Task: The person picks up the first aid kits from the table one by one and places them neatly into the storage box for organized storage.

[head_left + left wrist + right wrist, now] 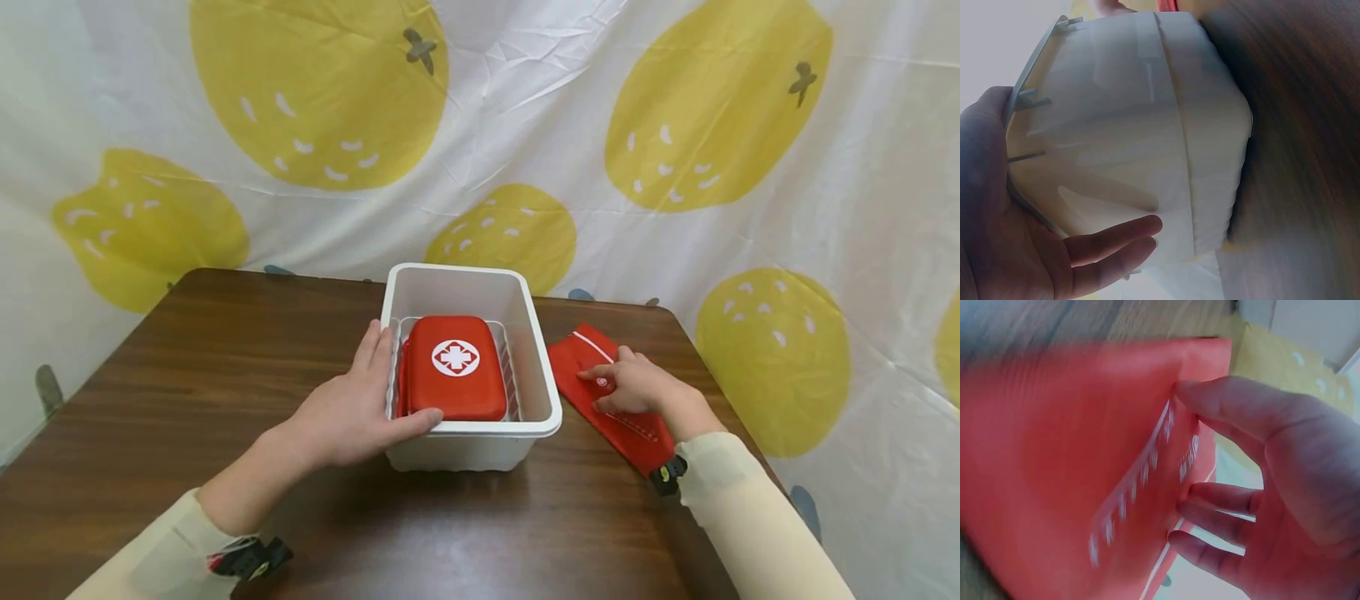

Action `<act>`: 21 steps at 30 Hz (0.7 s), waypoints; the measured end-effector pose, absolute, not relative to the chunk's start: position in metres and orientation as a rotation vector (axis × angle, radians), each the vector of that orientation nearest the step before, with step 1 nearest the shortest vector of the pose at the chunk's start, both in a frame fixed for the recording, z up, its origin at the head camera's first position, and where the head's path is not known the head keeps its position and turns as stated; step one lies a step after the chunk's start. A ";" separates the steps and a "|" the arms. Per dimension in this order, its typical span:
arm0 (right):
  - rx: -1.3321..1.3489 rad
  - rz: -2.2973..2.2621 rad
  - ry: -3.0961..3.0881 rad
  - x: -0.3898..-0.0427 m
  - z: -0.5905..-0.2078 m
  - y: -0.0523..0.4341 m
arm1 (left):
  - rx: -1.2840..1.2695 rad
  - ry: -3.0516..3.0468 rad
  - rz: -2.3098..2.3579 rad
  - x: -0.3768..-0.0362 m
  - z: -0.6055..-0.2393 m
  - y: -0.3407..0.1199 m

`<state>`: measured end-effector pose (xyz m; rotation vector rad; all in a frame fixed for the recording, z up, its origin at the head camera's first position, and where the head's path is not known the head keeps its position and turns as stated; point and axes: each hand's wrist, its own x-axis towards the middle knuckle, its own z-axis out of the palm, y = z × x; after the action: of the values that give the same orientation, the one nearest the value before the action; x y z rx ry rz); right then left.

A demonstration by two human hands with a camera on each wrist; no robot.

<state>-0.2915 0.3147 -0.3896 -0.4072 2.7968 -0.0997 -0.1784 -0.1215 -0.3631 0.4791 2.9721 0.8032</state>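
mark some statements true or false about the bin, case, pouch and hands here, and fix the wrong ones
1. The case sits inside the bin. True.
2. The case is blue. False: it is red.
3. The left hand touches the bin. True.
4. The right hand touches the pouch. True.
5. The pouch lies in the bin. False: it is outside, on the table.
6. The bin is upside down. False: it stands upright.
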 end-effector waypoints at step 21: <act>-0.386 -0.136 2.744 -0.278 -0.389 0.303 | 0.470 2.976 0.797 -0.179 -0.362 -0.121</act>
<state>-0.2784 0.3031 -0.3887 -0.3864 2.7438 -0.1359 -0.1785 -0.1209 -0.3621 0.4704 2.9759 0.7966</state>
